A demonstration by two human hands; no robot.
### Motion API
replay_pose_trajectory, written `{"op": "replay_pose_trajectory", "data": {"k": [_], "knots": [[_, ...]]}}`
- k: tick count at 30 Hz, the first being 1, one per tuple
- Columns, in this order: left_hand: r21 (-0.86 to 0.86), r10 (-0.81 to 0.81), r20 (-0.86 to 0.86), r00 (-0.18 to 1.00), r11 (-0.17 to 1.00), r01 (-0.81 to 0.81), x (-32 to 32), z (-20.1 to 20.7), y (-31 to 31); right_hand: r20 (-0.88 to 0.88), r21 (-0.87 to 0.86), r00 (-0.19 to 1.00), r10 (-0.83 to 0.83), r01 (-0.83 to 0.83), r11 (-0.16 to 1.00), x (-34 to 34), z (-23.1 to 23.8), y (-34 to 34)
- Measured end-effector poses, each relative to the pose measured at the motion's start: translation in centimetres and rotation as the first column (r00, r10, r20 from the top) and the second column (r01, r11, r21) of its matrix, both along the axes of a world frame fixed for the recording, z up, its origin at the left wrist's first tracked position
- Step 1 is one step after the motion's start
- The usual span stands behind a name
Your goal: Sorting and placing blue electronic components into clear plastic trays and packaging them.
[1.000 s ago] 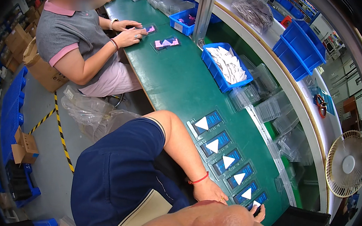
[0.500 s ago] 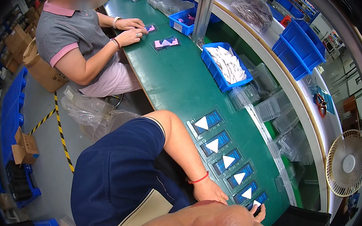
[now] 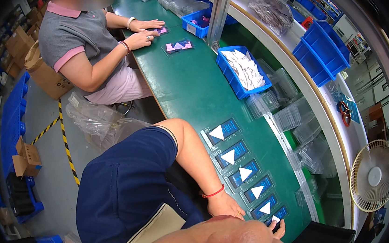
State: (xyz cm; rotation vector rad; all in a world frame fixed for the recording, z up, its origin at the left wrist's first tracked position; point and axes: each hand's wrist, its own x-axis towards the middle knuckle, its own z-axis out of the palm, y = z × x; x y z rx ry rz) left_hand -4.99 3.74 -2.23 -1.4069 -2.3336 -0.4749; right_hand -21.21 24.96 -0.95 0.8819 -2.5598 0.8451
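Several dark blue cards in clear plastic trays lie in a slanting row on the green table, each bearing a white triangular piece [image 3: 228, 156]. At the row's near end, the fingertips of my right hand [image 3: 278, 230] close on the white triangle [image 3: 276, 219] of the last blue card [image 3: 282, 212]. The rest of that hand is hidden. My left hand [image 3: 225, 206], with a red string at the wrist, rests low by the table's near side, beside the fifth card [image 3: 264, 207]. Most of its fingers are hidden, so its grip does not show.
A blue bin [image 3: 241, 72] of white packets stands past the row. Clear plastic cases [image 3: 293, 114] lie along the back, and a black crate [image 3: 325, 242] sits at the near right. On the left a co-worker [image 3: 83, 40] handles a pink-patterned card [image 3: 162, 30].
My hands and the row of cards look unmoved. The co-worker's farther hand has flattened and shifted slightly right above the pink-patterned card.
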Motion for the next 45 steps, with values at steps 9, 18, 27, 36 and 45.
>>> {"op": "replay_pose_trajectory", "data": {"k": [9, 18, 27, 36, 45], "knots": [[0.016, -0.006, 0.000, 1.000, 1.000, 0.006, -0.06, -0.18, 0.09, -0.013, 0.001, 1.000, 0.004, -0.004, 1.000, 0.12, 0.26, -0.04], [-0.009, 0.006, -0.007, 1.000, 1.000, -0.006, 0.01, 0.12, 0.00, -0.019, 0.014, 1.000, 0.013, -0.012, 1.000, 0.18, 0.38, -0.24], [-0.006, 0.016, -0.031, 0.999, 1.000, -0.016, 0.17, 0.20, -0.05, -0.007, 0.006, 1.000, 0.009, -0.009, 1.000, 0.03, 0.02, -0.05], [-0.013, 0.001, 0.030, 1.000, 1.000, 0.000, 0.08, 0.25, -0.03, -0.001, 0.005, 1.000, 0.005, -0.005, 1.000, 0.13, 0.18, -0.06], [-0.014, 0.008, 0.010, 1.000, 1.000, -0.008, 0.08, 0.13, -0.02, -0.015, 0.007, 1.000, 0.008, -0.007, 1.000, -0.03, -0.06, 0.05]]}}
